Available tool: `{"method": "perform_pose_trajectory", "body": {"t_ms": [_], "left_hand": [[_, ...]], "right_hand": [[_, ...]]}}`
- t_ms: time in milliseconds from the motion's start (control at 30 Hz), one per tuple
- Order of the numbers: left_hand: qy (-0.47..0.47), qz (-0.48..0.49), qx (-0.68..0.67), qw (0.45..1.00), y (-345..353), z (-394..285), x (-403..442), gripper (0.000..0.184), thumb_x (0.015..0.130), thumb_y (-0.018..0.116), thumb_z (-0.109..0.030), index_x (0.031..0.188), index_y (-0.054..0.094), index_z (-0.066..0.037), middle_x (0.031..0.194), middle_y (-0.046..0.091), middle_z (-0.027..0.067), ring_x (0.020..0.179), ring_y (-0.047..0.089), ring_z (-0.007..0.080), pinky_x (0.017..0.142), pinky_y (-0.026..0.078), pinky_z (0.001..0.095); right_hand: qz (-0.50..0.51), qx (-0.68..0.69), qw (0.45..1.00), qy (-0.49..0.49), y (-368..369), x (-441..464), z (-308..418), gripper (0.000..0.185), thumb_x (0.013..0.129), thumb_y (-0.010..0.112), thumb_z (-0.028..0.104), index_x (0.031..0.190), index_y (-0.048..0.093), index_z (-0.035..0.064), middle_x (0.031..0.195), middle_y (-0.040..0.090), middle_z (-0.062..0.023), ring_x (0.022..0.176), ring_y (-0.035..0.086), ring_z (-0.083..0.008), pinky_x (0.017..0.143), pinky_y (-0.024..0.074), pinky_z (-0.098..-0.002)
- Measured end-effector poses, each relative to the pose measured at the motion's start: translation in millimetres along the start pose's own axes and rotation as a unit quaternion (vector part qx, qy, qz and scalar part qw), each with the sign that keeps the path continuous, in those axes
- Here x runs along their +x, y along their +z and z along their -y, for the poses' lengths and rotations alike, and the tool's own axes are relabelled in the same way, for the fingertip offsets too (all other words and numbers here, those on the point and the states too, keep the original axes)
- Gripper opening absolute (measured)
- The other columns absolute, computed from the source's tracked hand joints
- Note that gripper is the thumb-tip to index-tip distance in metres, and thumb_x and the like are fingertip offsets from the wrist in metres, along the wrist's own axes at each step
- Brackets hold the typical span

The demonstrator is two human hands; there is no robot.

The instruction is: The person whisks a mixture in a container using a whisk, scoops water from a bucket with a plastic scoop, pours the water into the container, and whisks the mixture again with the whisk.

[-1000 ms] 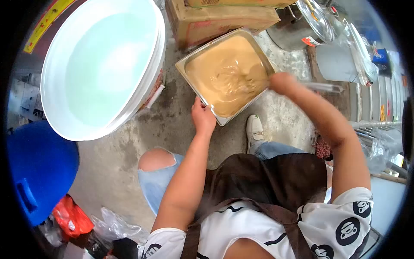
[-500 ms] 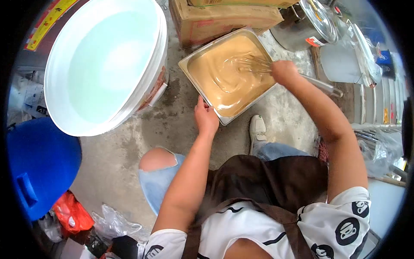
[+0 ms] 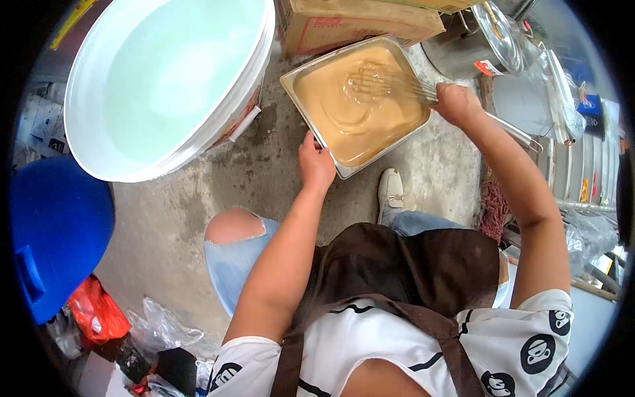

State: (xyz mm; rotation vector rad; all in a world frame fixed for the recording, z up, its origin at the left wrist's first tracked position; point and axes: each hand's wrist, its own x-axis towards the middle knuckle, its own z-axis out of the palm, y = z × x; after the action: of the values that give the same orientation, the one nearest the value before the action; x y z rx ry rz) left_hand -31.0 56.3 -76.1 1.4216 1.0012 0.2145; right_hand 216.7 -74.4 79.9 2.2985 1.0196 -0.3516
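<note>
A rectangular metal pan [image 3: 311, 126] holds a thick, smooth tan batter [image 3: 350, 135] with swirl marks on its surface. My left hand [image 3: 316, 162] grips the pan's rim at its near left side, thumb over the edge. My right hand [image 3: 458, 104] is wrapped round the handle of a wire whisk [image 3: 413, 88]. The whisk's wires lie in the batter toward the far side of the pan, partly sunk in it. Its metal handle sticks out behind my fist to the right.
A large white bucket [image 3: 86, 142] of pale greenish liquid stands left of the pan. Cardboard boxes [image 3: 360, 30] sit behind it, with a lidded steel pot [image 3: 450, 53] at the far right. A blue barrel [image 3: 66, 225] and plastic bags [image 3: 155, 324] lie at lower left.
The whisk has moved within the batter, its wires now farther toward the pan's far left part. The view has shifted slightly. My left hand still holds the rim.
</note>
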Motion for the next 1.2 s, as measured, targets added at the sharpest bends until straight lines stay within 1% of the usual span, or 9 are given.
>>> {"method": "perform_pose_trajectory", "body": {"t_ms": [200,367,667,767,900,967,1033,1067,1200], "left_hand": [[0.002,-0.003,-0.018,1.0,0.4,-2.3,-1.6,0.032,0.074,0.053,-0.001,0.105,0.051,-0.007,0.084,0.052,0.0129,0.078,0.053,0.0262,0.071,0.043,0.0366],[0.01,-0.038,0.018,0.999,6.9,8.0,3.1,0.033,0.074,0.052,-0.002,0.107,0.05,-0.006,0.085,0.052,0.014,0.08,0.052,0.0284,0.071,0.042,0.0371],[-0.031,0.006,0.051,0.998,-4.4,-15.8,-4.6,0.033,0.073,0.053,-0.002,0.105,0.051,-0.007,0.084,0.052,0.0133,0.077,0.053,0.0284,0.069,0.043,0.0374],[-0.013,-0.015,0.073,0.997,-3.7,-15.2,-4.9,0.029,0.075,0.054,0.0,0.104,0.054,-0.005,0.075,0.061,0.0086,0.068,0.059,0.0173,0.063,0.045,0.0312],[-0.007,-0.019,0.068,0.997,-1.9,-8.2,-1.8,0.029,0.075,0.054,0.001,0.103,0.054,-0.005,0.076,0.061,0.0085,0.068,0.058,0.017,0.062,0.045,0.031],[-0.018,-0.006,0.035,0.999,1.1,-3.3,-0.2,0.029,0.072,0.053,-0.002,0.101,0.052,-0.006,0.084,0.052,0.014,0.075,0.053,0.0286,0.067,0.043,0.0368],[-0.018,0.001,0.029,0.999,1.7,-3.9,-1.1,0.029,0.072,0.053,-0.001,0.101,0.051,-0.006,0.084,0.052,0.014,0.075,0.052,0.0286,0.068,0.043,0.0368],[-0.019,0.007,0.022,1.0,-0.3,-6.7,-1.7,0.029,0.072,0.053,-0.001,0.101,0.051,-0.005,0.084,0.052,0.014,0.075,0.052,0.0287,0.069,0.043,0.0368],[-0.019,-0.003,0.043,0.999,-1.2,-11.2,-3.7,0.029,0.072,0.053,0.001,0.1,0.051,-0.004,0.082,0.051,0.014,0.077,0.052,0.0292,0.071,0.042,0.037]], "right_hand": [[-0.034,0.003,0.998,0.049,19.0,26.4,-3.7,0.017,0.076,0.05,0.013,0.084,0.061,0.0037,0.086,0.063,-0.0168,0.08,0.063,-0.0303,0.067,0.0506,-0.0389],[0.036,-0.057,0.997,0.03,29.5,18.3,3.3,0.017,0.076,0.05,0.011,0.083,0.063,0.0036,0.087,0.064,-0.016,0.081,0.063,-0.0291,0.067,0.0509,-0.0374],[0.162,-0.042,0.982,-0.088,10.1,-4.4,27.9,0.03,0.07,0.067,0.029,0.084,0.063,0.0031,0.087,0.063,-0.0147,0.082,0.062,-0.0293,0.07,0.0496,-0.0382],[0.208,0.028,0.971,-0.112,10.6,-0.4,53.7,0.036,0.07,0.067,0.033,0.084,0.063,-0.0004,0.085,0.063,-0.0168,0.083,0.061,-0.0313,0.07,0.0493,-0.0384],[0.212,0.131,0.96,-0.128,32.7,-1.6,71.6,0.044,0.07,0.068,0.037,0.084,0.06,-0.0037,0.077,0.061,-0.0208,0.077,0.06,-0.0325,0.067,0.0459,-0.0379],[0.214,0.176,0.954,-0.116,48.7,-1.4,72.6,0.046,0.07,0.068,0.039,0.082,0.06,-0.0053,0.075,0.061,-0.0204,0.075,0.06,-0.0317,0.066,0.0451,-0.0376],[0.243,0.296,0.922,-0.062,53.4,-2.3,80.5,0.05,0.072,0.067,0.042,0.078,0.057,-0.0063,0.064,0.058,-0.0165,0.057,0.057,-0.0258,0.054,0.0441,-0.035],[0.282,0.364,0.888,-0.005,46.9,-5.5,82.9,0.048,0.073,0.066,0.044,0.076,0.054,-0.0023,0.053,0.047,-0.0065,0.042,0.046,-0.0163,0.039,0.0379,-0.0312],[0.275,0.478,0.833,0.047,34.9,-11.6,81.4,0.045,0.073,0.066,0.045,0.077,0.052,0.0022,0.05,0.037,0.0006,0.036,0.037,-0.0102,0.032,0.0288,-0.0265]]}}
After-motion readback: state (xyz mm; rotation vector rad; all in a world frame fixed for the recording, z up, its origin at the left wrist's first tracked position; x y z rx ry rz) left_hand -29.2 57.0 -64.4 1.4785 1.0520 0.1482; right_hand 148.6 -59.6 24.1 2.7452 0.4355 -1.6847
